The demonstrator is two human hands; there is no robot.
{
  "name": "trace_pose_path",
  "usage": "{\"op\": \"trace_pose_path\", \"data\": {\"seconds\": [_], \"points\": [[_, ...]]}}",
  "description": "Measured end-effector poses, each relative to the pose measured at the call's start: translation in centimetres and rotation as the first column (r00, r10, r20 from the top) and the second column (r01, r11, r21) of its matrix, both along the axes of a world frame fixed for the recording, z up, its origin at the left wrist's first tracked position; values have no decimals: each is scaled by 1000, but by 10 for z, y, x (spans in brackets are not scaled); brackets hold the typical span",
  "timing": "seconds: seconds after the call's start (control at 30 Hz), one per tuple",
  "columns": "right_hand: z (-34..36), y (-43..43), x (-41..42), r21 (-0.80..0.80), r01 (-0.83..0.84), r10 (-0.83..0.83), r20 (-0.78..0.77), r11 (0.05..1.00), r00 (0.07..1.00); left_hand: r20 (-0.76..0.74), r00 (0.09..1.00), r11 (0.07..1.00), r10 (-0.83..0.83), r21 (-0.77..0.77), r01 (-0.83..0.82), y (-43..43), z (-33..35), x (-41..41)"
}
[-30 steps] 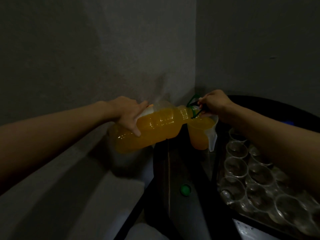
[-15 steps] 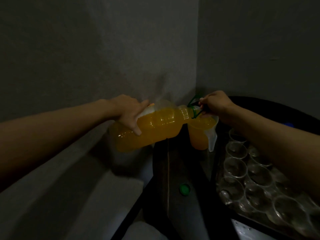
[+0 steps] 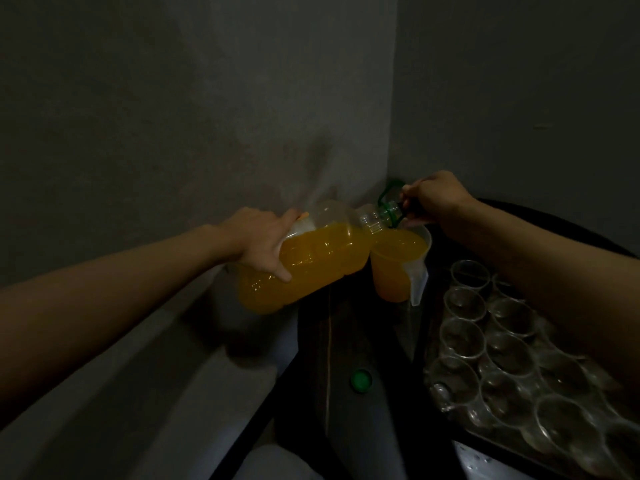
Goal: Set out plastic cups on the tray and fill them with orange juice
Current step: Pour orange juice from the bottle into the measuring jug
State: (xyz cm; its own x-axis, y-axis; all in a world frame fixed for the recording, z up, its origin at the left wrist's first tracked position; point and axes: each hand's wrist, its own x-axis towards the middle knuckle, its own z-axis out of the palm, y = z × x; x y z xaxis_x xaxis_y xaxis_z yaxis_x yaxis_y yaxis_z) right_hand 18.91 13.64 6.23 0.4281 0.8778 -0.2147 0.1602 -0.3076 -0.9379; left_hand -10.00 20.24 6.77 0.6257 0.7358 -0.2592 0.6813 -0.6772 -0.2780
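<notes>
1. Bottle (image 3: 332, 216): clear ribbed plastic; the juice (image 3: 311, 268) inside is bright orange.
2. Handle (image 3: 390, 206): green.
3. Jug (image 3: 417, 282): translucent whitish, orange within.
4. Cap (image 3: 361, 380): green.
5. Counter (image 3: 332, 358): dark brown.
6. Cups (image 3: 498, 351): colourless, clear.
7. Walls (image 3: 173, 116): plain grey.

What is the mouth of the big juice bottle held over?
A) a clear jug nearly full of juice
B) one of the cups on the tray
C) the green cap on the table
A: the bottle, tilted by the left hand and held by the right hand at its green handle, has its neck over the jug, juice near its rim; the cups are empty.
</notes>
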Motion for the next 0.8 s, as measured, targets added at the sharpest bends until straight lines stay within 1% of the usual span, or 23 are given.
{"op": "trace_pose_path", "data": {"seconds": [0.13, 0.27, 0.33, 0.43, 0.57, 0.8], "points": [[8, 1, 2, 9, 1, -1, 29, 1000, 1000, 81, 997, 1000, 6, 7, -7, -4, -16, -1], [20, -3, 1, 19, -3, 2, 31, 1000, 1000, 159, 985, 998, 70, -7, -70, -12, -36, -1], [28, -6, -2, 32, -20, 19, 47, 999, 999, 221, 970, 994, 104, -12, -104, -20, -45, 1], [37, -8, -9, 61, -48, 42, 87, 997, 995, 343, 928, 990, 143, -51, -134, -31, -65, 1], [44, -11, -16, 86, -86, 70, 172, 993, 983, 481, 848, 975, 224, -109, -196, -45, -92, 5], [45, -21, -31, 68, -165, 142, 260, 984, 955, 586, 741, 943, 330, -241, -229, -69, -125, 18]]}}
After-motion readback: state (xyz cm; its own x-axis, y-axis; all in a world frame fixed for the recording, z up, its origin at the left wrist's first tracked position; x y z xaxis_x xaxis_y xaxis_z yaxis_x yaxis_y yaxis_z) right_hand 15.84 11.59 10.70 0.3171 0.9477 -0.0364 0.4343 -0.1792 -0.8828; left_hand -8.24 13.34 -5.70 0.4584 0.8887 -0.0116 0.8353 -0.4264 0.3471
